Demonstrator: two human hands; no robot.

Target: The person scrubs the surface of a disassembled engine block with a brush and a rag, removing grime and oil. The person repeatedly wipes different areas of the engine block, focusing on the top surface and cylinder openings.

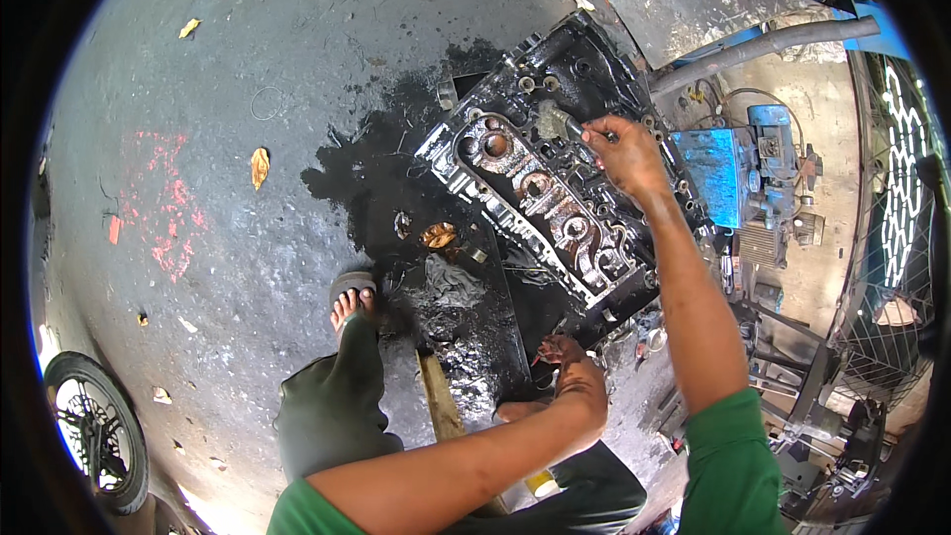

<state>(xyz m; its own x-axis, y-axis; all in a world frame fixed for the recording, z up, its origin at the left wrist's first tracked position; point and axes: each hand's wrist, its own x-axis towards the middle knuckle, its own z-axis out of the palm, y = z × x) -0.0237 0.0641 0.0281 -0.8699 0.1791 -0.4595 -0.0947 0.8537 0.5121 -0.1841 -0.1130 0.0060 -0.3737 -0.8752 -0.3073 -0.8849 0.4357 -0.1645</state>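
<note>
An oily black engine block point(535, 200), with a bare metal rim and brown-stained recesses, lies tilted in front of me. Over its upper right part, my right hand point(626, 154) is closed round the dark handle of a brush. The brush's pale bristles point(555, 123) touch the block's greasy surface. Down by the block's near end is my left hand point(577, 376), its fingers curled together and stained reddish dark. What those fingers hold, if anything, I cannot make out.
A black tray point(510, 337) lies under the block, with a crumpled dark rag point(451, 282) beside it. Wet oil point(347, 178) spreads over the floor leftward. A wooden strip point(438, 396) lies near my leg. Blue machinery point(713, 173) and a metal pipe point(768, 45) stand at right; a wheel point(96, 433) lower left.
</note>
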